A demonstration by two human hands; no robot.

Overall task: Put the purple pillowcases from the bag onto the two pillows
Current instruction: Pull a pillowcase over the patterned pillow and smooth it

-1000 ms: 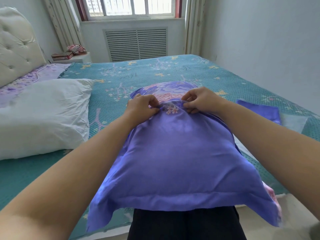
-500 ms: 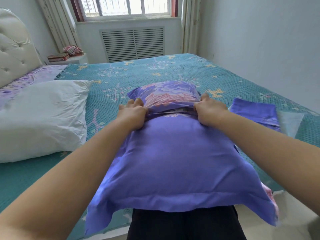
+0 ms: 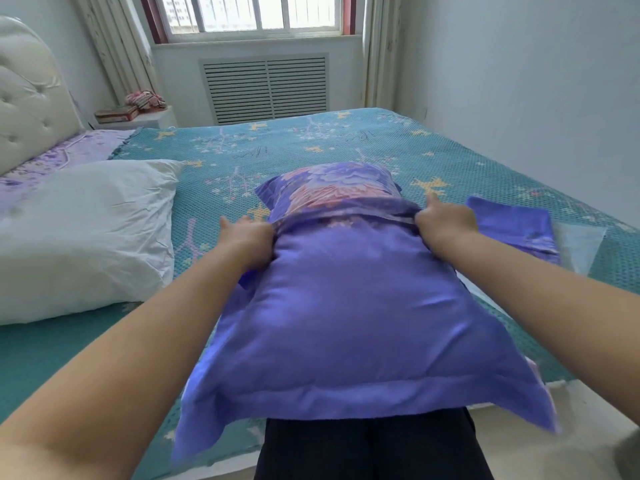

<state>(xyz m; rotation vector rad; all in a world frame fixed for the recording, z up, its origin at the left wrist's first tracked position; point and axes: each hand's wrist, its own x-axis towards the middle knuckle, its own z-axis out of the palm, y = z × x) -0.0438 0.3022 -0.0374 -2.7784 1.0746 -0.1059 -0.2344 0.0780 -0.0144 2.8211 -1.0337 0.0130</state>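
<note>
1. The purple pillowcase (image 3: pixel 346 306) lies over the near edge of the bed (image 3: pixel 311 147), against the person's lap, with a pillow inside it. Its near end is plain purple with a flat border. At the far end a flowered part (image 3: pixel 332 188) sticks out past a gathered fold.

2. The left hand (image 3: pixel 247 242) grips the left end of that fold, its fingers curled into the cloth. The right hand (image 3: pixel 446 221) grips the right end in the same way. What the fingertips themselves do is hidden under the fabric.

3. A second ago both hands pinched the fold close together at the middle. Since then they have slid apart to the two sides, and more of the flowered part now shows beyond them.

4. In my judgement this is the closing step for the first pillow: the inner flap is being spread and tucked across the open end. This pillow looks nearly covered, and what remains is smoothing the corners.

5. The second purple pillowcase (image 3: pixel 516 226) lies folded on the bed just to the right of the right hand. It rests partly on a clear plastic bag (image 3: pixel 578 244).

6. The second pillow (image 3: pixel 86 233) is bare and white. It lies on the left side of the bed, well apart from the first, so half the task is not yet begun.

7. Further out are a padded headboard (image 3: pixel 27 98) at the left and a nightstand (image 3: pixel 138 117) with books, under a window (image 3: pixel 252 12).
</note>
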